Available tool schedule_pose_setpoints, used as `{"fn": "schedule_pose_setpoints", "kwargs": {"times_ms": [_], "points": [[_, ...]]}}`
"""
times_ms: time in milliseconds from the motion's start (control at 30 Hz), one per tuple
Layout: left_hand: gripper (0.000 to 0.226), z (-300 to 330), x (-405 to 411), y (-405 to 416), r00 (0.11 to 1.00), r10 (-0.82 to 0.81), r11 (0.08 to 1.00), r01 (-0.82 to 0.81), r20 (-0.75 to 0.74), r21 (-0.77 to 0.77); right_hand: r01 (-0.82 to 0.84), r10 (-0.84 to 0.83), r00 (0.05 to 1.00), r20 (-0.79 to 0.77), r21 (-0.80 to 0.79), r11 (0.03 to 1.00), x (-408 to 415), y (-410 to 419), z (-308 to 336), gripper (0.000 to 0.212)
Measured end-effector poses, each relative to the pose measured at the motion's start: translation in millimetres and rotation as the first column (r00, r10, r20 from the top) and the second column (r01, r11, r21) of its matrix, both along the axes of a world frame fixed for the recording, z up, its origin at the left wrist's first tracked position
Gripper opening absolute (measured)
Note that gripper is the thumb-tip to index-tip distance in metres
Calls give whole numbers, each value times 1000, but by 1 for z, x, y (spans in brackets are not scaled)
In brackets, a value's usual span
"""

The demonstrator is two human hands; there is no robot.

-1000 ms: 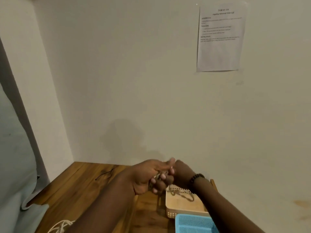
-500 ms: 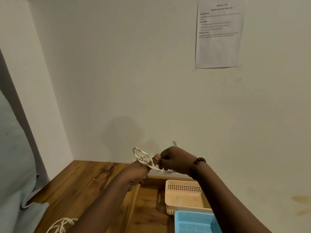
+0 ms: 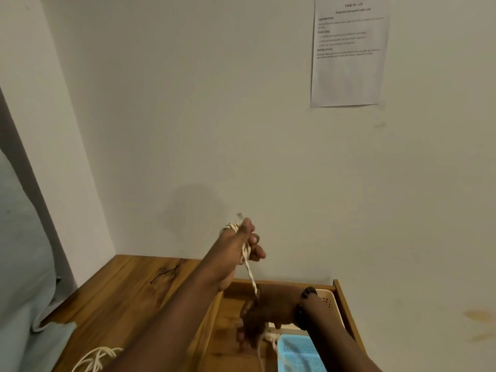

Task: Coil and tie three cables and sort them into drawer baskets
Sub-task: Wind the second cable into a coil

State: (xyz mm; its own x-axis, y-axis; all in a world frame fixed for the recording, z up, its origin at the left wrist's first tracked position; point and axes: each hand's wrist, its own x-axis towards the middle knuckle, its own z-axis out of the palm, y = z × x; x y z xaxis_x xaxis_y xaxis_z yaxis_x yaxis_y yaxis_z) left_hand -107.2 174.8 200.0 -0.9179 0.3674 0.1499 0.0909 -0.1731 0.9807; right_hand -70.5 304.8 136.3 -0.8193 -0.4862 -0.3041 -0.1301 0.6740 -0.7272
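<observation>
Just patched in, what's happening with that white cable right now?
A person is winding a twisted white cable between both hands. The left hand is raised, with loops of the cable around it and its fingers curled on the strand. The right hand is lower, over the open wooden drawer, gripping the other end, so the cable runs taut between them. A cream basket and a blue basket sit in the drawer. Another white cable lies on the wooden tabletop.

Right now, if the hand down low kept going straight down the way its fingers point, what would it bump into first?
Probably the wooden drawer floor, just left of the light blue mesh basket. The right hand points down while holding the white twisted cable; depth is unclear.
</observation>
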Motion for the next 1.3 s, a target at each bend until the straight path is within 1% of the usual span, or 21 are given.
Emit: {"fn": "schedule_pose_setpoints", "kwargs": {"times_ms": [67,133,200,300,367,400,467,533,567,667,733,767,833,933,1000,1067,1100,1133,1200,1233,1300], "points": [[29,19,-4,-5,991,-40,977,12,125,215,18,-14,999,-43,89,996,-7,1,-18,25],[31,30,-2,-9,968,-162,940,92,191,328,170,-178,982,-70,-97,981,-10,5,-29,30],[32,29,6,-11,915,-322,917,238,243,319,297,-330,941,-79,-277,914,-15,16,-25,30],[30,18,17,-15,814,-476,875,476,332,86,352,-378,926,11,-395,849,-25,36,-5,22],[29,11,17,-21,763,-510,810,581,399,-75,279,-293,956,-11,-276,920,-30,46,13,11],[30,10,18,-24,739,-513,756,630,437,-177,229,-235,972,-18,-168,959,-32,50,21,7],[35,5,20,-25,734,-487,563,678,474,-473,119,-118,993,-19,57,991,-34,52,38,17],[42,-1,22,-22,785,-430,359,602,446,-713,29,-21,999,-41,209,978,-33,47,54,27],[45,-5,22,-21,813,-399,327,559,425,-762,13,7,997,-76,267,964,-32,44,61,30],[38,-16,17,-21,909,-289,400,401,301,-824,42,32,976,-216,331,943,-25,33,77,36],[44,-25,10,-27,958,-156,589,286,242,-756,41,32,970,-240,297,954,-17,31,82,41],[58,-27,6,-30,968,-78,696,225,239,-682,29,31,976,-214,272,962,-14,31,79,46],[77,-26,-3,-33,984,62,788,53,165,-613,41,-3,985,-170,221,974,-4,27,70,53],[55,-25,-6,-20,958,279,802,-267,-60,-534,117,-72,964,-256,163,980,7,8,49,40],[43,-32,-7,-9,857,417,722,-514,-302,-464,189,-199,954,-225,-64,980,14,-4,37,20],[41,-39,-7,-5,714,467,627,-684,-522,-374,260,-296,938,-181,-196,945,18,-11,29,8],[43,-42,-7,-5,682,457,625,-703,-571,-339,294,-329,924,-195,-185,938,17,-13,22,5],[43,-44,-7,-4,696,433,675,-671,-572,-306,337,-359,902,-240,-129,933,16,-16,17,3],[30,-41,-1,1,825,330,853,-469,-459,-228,498,-443,810,-384,52,865,4,-20,-1,8],[24,-36,6,5,894,266,930,-336,-360,-147,589,-509,751,-421,80,804,-2,-20,-11,12],[23,-20,17,10,967,145,989,-133,-210,69,678,-634,703,-322,34,734,-16,-14,-36,20]]}}
